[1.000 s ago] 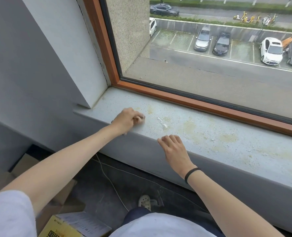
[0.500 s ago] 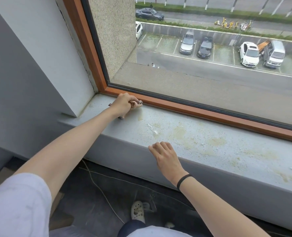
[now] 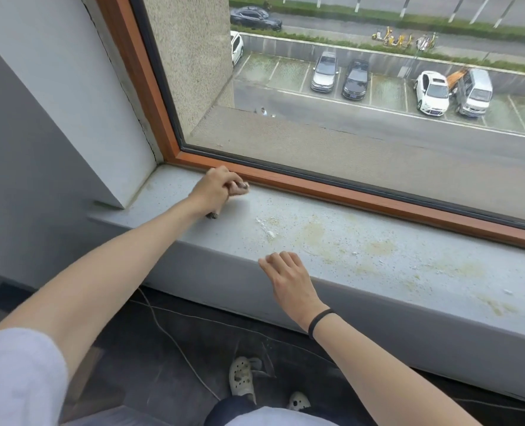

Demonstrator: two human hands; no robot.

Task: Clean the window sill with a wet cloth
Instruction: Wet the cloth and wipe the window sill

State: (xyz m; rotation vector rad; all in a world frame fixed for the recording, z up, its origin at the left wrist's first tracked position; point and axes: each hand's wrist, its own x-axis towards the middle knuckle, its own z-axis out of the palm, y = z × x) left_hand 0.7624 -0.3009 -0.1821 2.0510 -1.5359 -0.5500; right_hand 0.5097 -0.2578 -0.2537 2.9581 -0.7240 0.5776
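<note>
Left hand (image 3: 215,189) is balled into a tight fist round the cloth (image 3: 242,187), fingers curled right over it. Only two dark scraps poke out, one at the knuckles and one under the heel of the hand. The cloth sits left of centre in the frame, pressed on the window sill (image 3: 378,273) hard up against the wooden window frame (image 3: 347,196).

Right hand (image 3: 289,278) is empty, its relaxed fingers resting on the sill's front lip at mid-frame.

By my reading we're early on. The patch round the fist and towards the corner at the left looks plain grey, but yellowish stains (image 3: 313,233) and white crumbs (image 3: 269,232) spread across the centre and out to the right edge, so most of the sill remains to be wiped.

The cloth is a bunched wad, and from those two ends its long axis seems to run through the fist from the sill's front towards the window frame, with the far tip pointing to upper right.
</note>
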